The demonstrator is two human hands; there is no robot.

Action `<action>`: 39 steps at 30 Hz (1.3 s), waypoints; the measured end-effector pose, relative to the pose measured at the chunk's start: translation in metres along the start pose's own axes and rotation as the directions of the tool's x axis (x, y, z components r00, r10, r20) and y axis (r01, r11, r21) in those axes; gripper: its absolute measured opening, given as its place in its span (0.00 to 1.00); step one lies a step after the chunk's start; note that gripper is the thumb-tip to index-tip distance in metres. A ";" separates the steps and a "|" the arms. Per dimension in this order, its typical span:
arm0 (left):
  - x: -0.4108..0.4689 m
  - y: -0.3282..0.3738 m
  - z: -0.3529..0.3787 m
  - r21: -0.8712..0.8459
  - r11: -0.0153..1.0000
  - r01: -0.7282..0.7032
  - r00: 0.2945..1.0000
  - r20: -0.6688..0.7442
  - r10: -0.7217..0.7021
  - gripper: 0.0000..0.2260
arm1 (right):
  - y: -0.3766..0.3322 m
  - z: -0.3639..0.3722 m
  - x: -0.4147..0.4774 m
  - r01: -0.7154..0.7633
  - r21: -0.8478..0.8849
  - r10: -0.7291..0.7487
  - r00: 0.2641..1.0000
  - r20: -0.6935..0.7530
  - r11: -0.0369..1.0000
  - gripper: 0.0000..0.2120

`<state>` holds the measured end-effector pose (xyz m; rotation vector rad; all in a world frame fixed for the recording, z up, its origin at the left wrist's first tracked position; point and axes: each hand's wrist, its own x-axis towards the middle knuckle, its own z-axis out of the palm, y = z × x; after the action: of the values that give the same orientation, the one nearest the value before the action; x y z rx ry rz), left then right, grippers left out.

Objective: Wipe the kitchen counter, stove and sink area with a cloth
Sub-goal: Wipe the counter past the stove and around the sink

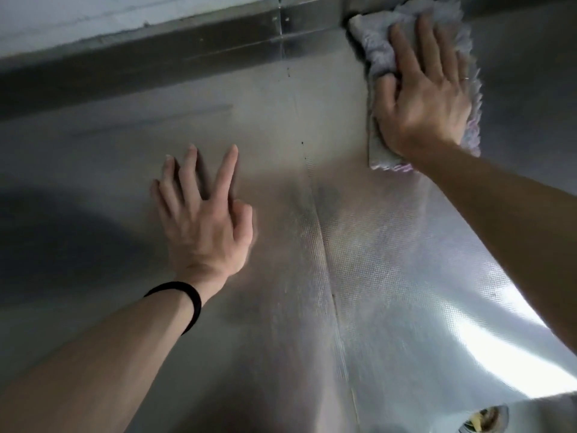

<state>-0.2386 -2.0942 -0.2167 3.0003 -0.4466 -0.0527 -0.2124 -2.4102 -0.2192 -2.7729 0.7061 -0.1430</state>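
Stainless-steel counter under two hands set well apart: the left hand, fingers spread, rests flat, likely bracing the reach; the right hand, fingers straight, presses the cloth into the back corner.

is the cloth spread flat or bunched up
Bunched up: the cloth shows folds and wrinkles beyond the fingertips of the right hand, which presses it onto the counter with straight fingers.
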 end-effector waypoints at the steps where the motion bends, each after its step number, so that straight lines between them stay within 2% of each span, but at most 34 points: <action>1: 0.000 -0.001 0.000 0.002 1.000 -0.003 1.000 0.001 0.003 0.31 | -0.002 -0.001 -0.011 -0.016 0.007 0.016 1.000 -0.003 1.000 0.30; 6: -0.002 -0.001 0.003 -0.020 1.000 0.014 1.000 -0.004 -0.014 0.31 | -0.019 -0.006 -0.136 -0.034 0.016 0.034 0.999 0.024 0.999 0.29; 9: -0.004 0.001 0.003 -0.028 1.000 0.015 1.000 -0.023 -0.015 0.32 | -0.034 -0.007 -0.241 0.012 0.018 -0.013 0.997 0.074 1.000 0.32; 12: -0.003 0.002 0.004 -0.026 1.000 0.010 0.999 -0.039 -0.011 0.32 | -0.052 -0.001 -0.304 0.058 0.021 -0.060 0.988 0.139 0.998 0.33; 16: -0.004 0.002 0.005 -0.016 1.000 -0.006 0.998 -0.056 0.006 0.31 | -0.074 0.007 -0.302 0.029 0.007 -0.030 0.987 0.159 1.000 0.34; 20: -0.001 -0.003 0.005 0.006 1.000 -0.022 0.999 -0.049 0.022 0.31 | -0.124 0.019 -0.300 0.135 0.033 -0.139 0.963 0.230 0.990 0.36; 23: -0.002 -0.002 0.006 0.002 1.000 -0.018 0.998 -0.064 0.018 0.31 | -0.154 0.027 -0.304 0.055 0.049 -0.066 0.963 0.261 0.997 0.39; 25: 0.000 -0.003 0.005 -0.003 1.000 -0.027 0.997 -0.077 0.027 0.31 | -0.154 0.026 -0.299 0.053 0.068 -0.068 0.968 0.240 0.996 0.38; 29: -0.002 0.000 0.003 -0.025 1.000 -0.004 0.998 -0.061 0.003 0.31 | -0.109 0.015 -0.298 0.123 0.130 -0.142 0.978 0.151 0.984 0.36; 32: -0.003 0.002 0.004 -0.042 0.999 0.008 0.998 -0.067 -0.011 0.31 | -0.044 -0.001 -0.284 0.061 0.088 -0.067 0.995 0.070 0.994 0.34; 39: -0.002 -0.001 0.005 -0.063 0.998 0.005 0.998 -0.063 -0.009 0.30 | 0.078 -0.059 -0.246 -0.179 -0.022 0.180 0.978 0.106 0.984 0.32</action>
<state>-0.2403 -2.0936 -0.2219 2.9324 -0.4195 0.0267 -0.4729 -2.3714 -0.1916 -2.6874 0.9264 0.0469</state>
